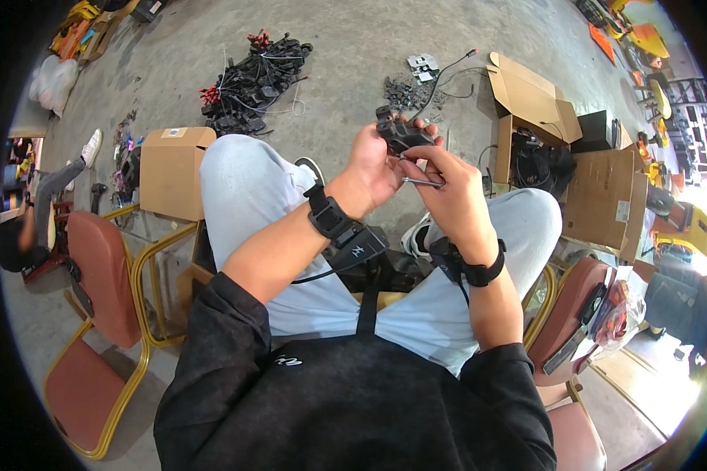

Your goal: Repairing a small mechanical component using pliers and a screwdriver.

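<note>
Black plastic makes up the small device (404, 140) held out past the knees, above the floor (353, 47) and roughly midway between its left and right edges. The left hand (373, 166) grasps it, palm turned up, with fingertips showing along its far side. A dark cable (434, 93) with a red tip stretches from beside the device toward the floor's far edge. The right hand (457, 188) is closed on a slim metal tool (423, 182), its thumb and forefinger bent close against the device; whether the tool touches the device, I cannot tell. Each wrist wears 1 black strap.

Beyond the hands, the floor carries a scattered heap of small dark pieces (407, 96), with a silvery packet (423, 66) at its far edge. Farther left lies a larger tangled pile (259, 86) of black parts with red tips. Toward the floor's right edge stands an open cardboard box (530, 86) with black items inside; beside the left knee is another carton (173, 180). Near the floor's left edge, another person's leg (59, 192) extends, ending in a white shoe.
</note>
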Demonstrator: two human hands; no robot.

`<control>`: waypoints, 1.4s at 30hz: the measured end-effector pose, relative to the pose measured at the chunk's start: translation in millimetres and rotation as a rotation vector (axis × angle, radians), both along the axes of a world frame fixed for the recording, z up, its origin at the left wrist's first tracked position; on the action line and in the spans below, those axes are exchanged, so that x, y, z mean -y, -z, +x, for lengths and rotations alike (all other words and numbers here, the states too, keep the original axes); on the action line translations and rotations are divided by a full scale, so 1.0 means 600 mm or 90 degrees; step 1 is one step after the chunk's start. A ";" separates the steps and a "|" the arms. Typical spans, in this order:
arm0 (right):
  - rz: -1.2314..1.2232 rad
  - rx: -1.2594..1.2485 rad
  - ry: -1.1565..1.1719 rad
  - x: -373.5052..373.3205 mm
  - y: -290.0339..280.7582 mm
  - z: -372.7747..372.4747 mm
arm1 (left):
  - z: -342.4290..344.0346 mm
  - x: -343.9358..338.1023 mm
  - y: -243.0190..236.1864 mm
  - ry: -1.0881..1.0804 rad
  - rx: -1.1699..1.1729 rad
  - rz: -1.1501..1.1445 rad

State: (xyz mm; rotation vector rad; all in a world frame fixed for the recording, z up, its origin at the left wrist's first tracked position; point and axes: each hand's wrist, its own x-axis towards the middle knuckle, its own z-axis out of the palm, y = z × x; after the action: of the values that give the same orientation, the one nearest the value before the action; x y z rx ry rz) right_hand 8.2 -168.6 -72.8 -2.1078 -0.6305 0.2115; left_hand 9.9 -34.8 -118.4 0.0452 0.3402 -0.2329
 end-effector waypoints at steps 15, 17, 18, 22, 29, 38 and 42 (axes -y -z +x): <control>-0.109 0.032 -0.047 -0.001 0.009 -0.002 | -0.003 0.006 -0.001 0.016 -0.045 0.082; -0.090 0.109 -0.111 -0.001 0.011 0.002 | -0.003 0.005 0.001 0.003 -0.062 0.091; -0.095 0.112 -0.104 -0.002 0.013 0.003 | -0.003 0.005 0.001 0.016 -0.044 0.080; -0.018 0.136 -0.104 -0.004 0.015 0.002 | -0.003 0.005 -0.001 0.013 -0.051 0.094; 0.021 0.031 -0.075 -0.008 0.010 -0.003 | -0.003 0.006 -0.009 0.001 -0.092 0.116; -0.110 0.177 -0.147 -0.002 0.014 0.003 | -0.002 0.005 -0.010 -0.001 -0.108 0.089; -0.131 0.190 -0.174 0.004 0.010 0.001 | -0.004 0.002 -0.016 0.014 -0.082 0.077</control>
State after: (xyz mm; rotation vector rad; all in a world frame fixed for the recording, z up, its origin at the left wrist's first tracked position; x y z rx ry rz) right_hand 8.9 -170.8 -78.7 -2.2655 -1.1186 0.1172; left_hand 7.3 -36.2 -108.7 0.1543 0.4816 -0.2369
